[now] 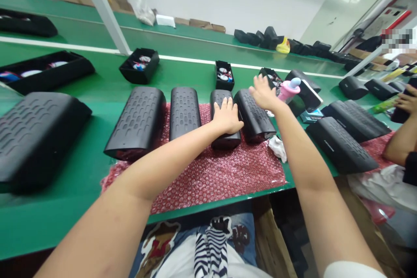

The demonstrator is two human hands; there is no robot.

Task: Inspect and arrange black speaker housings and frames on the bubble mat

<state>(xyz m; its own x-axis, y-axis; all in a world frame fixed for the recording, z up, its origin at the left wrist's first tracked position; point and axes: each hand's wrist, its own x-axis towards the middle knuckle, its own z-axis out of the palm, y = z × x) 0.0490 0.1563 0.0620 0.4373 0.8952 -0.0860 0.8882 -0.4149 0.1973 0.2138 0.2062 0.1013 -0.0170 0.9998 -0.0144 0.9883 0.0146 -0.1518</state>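
Note:
My left hand (227, 116) lies with fingers spread on top of a black speaker housing (224, 142), palm down. My right hand (263, 92) is open, its fingers stretched out over the far end of a neighbouring dimpled housing (256, 117); whether it touches is unclear. Both housings stand on red bubble wrap (211, 173). To their left are a narrow housing (184, 113) and a wider one (137, 121). Just past my right hand is a pink cup (288, 90) with a pale blue top.
Open black shells with wires, such as one shell (224, 76), line the back of the green bench (81, 208). A large housing (39, 134) stands at left, and more housings (342, 145) at right. Crumpled white tissue (278, 148) lies nearby. A co-worker's hand (407, 100) holds something dark.

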